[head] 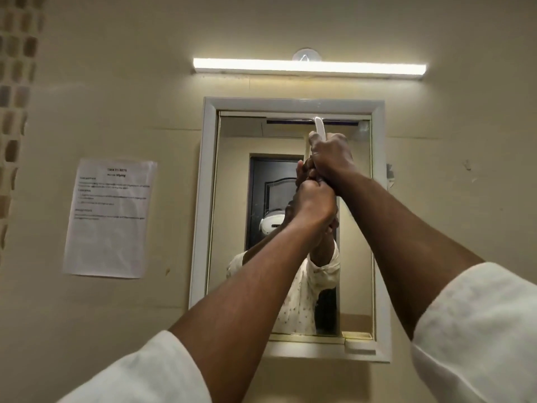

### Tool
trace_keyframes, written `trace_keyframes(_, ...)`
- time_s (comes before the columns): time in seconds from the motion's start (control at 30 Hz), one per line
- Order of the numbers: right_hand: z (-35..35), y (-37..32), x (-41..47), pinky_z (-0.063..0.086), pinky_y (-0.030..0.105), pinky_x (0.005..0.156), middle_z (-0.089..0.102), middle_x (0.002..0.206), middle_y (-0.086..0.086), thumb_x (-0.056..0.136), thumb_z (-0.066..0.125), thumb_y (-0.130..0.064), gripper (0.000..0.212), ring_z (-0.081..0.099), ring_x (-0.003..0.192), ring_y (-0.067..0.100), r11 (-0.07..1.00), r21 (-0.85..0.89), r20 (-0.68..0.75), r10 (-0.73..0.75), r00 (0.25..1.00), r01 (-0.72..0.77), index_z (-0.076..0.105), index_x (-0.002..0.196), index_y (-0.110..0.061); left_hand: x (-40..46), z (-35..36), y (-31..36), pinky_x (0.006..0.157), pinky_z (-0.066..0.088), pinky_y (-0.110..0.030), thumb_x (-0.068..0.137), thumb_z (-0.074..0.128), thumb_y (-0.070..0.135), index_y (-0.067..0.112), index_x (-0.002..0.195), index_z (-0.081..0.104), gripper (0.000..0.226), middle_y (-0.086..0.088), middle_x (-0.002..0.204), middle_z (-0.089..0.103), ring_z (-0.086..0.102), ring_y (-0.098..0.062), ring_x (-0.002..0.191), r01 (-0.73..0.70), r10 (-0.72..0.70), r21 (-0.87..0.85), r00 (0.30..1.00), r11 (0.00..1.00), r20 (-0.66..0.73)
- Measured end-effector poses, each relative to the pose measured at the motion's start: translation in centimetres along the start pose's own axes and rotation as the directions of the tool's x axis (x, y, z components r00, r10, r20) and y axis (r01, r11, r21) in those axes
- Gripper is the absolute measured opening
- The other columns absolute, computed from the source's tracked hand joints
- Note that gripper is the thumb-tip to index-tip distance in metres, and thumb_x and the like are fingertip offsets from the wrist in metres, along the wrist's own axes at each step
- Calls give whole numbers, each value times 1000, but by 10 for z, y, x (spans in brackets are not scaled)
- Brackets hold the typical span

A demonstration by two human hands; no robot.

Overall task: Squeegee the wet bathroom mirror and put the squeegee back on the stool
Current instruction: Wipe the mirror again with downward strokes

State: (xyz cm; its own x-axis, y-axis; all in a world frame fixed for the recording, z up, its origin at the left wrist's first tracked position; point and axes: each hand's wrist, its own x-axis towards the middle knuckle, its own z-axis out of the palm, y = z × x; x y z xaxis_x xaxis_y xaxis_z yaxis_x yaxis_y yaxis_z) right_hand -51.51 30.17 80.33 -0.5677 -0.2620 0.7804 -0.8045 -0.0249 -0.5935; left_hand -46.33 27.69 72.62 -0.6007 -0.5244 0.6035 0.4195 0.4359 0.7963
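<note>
White sleeves (479,330) reached up as both hands, left hand (312,203) and right hand (331,154), had fingers clamped on the squeegee (319,126) atop the mirror (238,141); tilting might leave streaks.

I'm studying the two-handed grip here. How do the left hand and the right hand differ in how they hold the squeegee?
The right hand sits higher on the squeegee handle, nearer the blade at the mirror top; the left hand is lower, directly beneath it. The right arm reaches in from the lower right, the left arm from the lower left. Both hands are closed on the handle, touching each other.
</note>
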Motion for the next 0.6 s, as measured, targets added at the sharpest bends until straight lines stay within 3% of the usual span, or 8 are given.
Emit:
trace_keyframes(0.13, 5, 5, 3, 42, 25, 47, 53, 79, 11, 99, 44, -27, 23, 48, 58, 16, 989, 140, -32, -37, 999, 41, 53, 93, -7, 5, 7, -8, 51, 43, -32, 100, 30, 25, 11, 82, 53, 33, -11, 64, 54, 52, -24, 51, 12, -11, 34, 999, 999, -38)
trace_keyframes(0.2, 10, 7, 0, 42, 23, 45, 54, 76, 10, 99, 44, -29, 27, 51, 56, 17, 988, 147, -55, -39, 998, 47, 54, 101, -3, 7, 9, -15, 64, 47, -41, 100, 30, 23, 12, 81, 53, 32, -19, 76, 59, 57, -33, 68, 16, -13, 48, 998, 999, -65)
trace_keyframes(0.33, 15, 19, -8, 43, 28, 54, 57, 81, 12, 99, 44, -30, 26, 56, 66, 22, 992, 113, -65, -52, 997, 59, 53, 96, -6, 3, 13, -28, 93, 47, -62, 99, 30, 22, -2, 98, 58, 36, -36, 111, 61, 58, -52, 105, 63, -63, -9, 992, 998, -111)
trace_keyframes(0.43, 14, 26, -19, 41, 27, 54, 57, 78, 11, 99, 44, -33, 26, 55, 63, 20, 993, 99, -44, -61, 997, 66, 51, 90, -9, -5, 18, -38, 90, 48, -59, 99, 30, 23, 0, 94, 58, 36, -35, 108, 63, 60, -50, 103, 73, -74, -14, 989, 997, -126)
trace_keyframes(0.53, 12, 33, -33, 37, 24, 47, 56, 72, 8, 97, 44, -33, 29, 51, 54, 15, 996, 69, -28, -61, 998, 63, 54, 84, -9, -17, 23, -48, 74, 45, -47, 98, 28, 23, -4, 101, 58, 41, -25, 80, 58, 57, -40, 81, 119, -126, -64, 984, 991, -127)
trace_keyframes(0.6, 12, 41, -42, 40, 24, 46, 57, 72, 10, 97, 45, -30, 28, 50, 52, 16, 993, 111, -19, -42, 999, 43, 55, 78, -12, -27, 26, -54, 71, 38, -42, 97, 26, 24, -3, 96, 58, 42, -14, 72, 51, 51, -31, 78, 153, -164, -95, 979, 984, -121)
